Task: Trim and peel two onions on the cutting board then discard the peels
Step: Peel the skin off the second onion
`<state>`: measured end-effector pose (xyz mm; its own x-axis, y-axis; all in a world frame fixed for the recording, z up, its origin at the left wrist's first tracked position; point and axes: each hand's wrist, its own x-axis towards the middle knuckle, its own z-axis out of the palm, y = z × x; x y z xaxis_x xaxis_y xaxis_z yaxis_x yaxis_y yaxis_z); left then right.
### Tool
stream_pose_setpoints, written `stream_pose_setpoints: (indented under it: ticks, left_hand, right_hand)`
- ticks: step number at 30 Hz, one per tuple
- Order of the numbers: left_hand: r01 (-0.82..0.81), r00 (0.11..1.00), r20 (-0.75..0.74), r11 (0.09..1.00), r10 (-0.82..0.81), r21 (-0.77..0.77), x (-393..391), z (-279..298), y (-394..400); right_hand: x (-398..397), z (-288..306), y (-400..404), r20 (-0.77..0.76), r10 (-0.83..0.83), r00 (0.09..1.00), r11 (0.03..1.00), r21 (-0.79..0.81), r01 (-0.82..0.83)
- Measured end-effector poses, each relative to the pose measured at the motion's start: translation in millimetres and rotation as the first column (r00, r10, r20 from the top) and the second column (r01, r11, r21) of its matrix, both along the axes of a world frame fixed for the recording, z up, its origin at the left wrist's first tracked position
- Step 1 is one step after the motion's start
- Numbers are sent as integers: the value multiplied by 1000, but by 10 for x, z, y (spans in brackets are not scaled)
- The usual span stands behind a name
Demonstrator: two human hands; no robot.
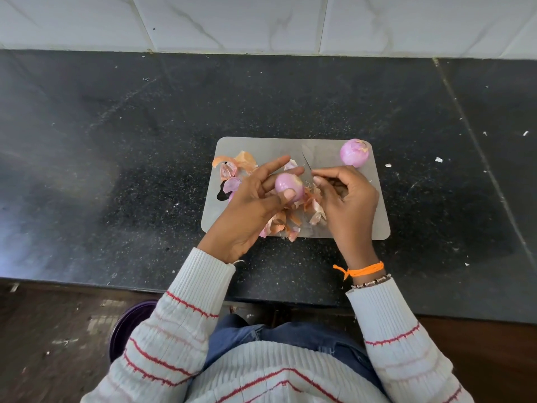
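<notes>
Onion (289,187) sits pinched in the left hand (255,205), thumb on its near face and fingers behind, lifted over the middle of the cutting board (374,219). Right hand (345,196) is curled around a small knife (306,160), blade tip poking out toward the board's far edge; whether it is also nipping a flake of skin I can't tell, fingers cover it. Second onion (354,153) rests on the board's far right corner, mostly bare with a scrap of papery skin on top. Peels (279,225) lie along the board's near edge, more peel scraps (232,167) on its left side. Step looks like the final strip on the held onion. To do it well: keep the thumb clear of the blade, catch the skin edge at the trimmed end, pull toward the root, rotate the onion between pulls, and drop scraps onto the board so one sweep clears them.
</notes>
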<state>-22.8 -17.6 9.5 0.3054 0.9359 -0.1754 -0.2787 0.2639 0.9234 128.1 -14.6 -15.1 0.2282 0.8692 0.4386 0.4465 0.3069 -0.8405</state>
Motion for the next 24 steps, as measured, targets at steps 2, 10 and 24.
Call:
stream_pose_setpoints:
  ticks: [2,10,24]
  left_hand:
    - [1,1000,2,1000,-1,31,-17,-6,14]
    - [10,999,-43,998,-7,59,14,-29,-28]
    - [-50,996,-77,999,50,-7,29,-38,-49]
  right_hand:
    - [-19,22,-25,-35,45,998,998,-51,-47]
    - [-66,101,-65,-133,202,970,951,-212,-227]
    - [-76,94,-47,-65,219,974,911,-343,-228]
